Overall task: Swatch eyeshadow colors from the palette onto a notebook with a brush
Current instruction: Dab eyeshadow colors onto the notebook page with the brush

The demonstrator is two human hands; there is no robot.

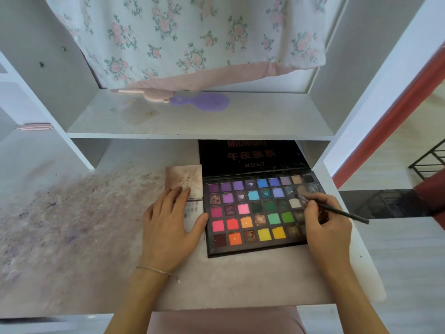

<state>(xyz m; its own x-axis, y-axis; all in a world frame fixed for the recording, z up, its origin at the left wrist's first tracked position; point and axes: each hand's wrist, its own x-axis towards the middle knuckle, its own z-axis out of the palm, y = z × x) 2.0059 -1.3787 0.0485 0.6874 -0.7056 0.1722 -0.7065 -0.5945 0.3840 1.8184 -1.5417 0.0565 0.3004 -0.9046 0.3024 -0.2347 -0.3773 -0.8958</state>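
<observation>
Black brush (337, 210) tip sits on a tan pan at the palette's (260, 210) two o'clock corner. Load lightly, with a small swirl inside that one pan. Right hand (325, 222) pinches the handle; left hand (168, 225) lies flat on the notebook (185, 182) at nine o'clock.

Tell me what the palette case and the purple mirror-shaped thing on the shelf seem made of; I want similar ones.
Palette case: likely glossy black card or plastic, with printed lettering on the lid. Purple thing: probably matte moulded plastic, uniform in colour.
</observation>
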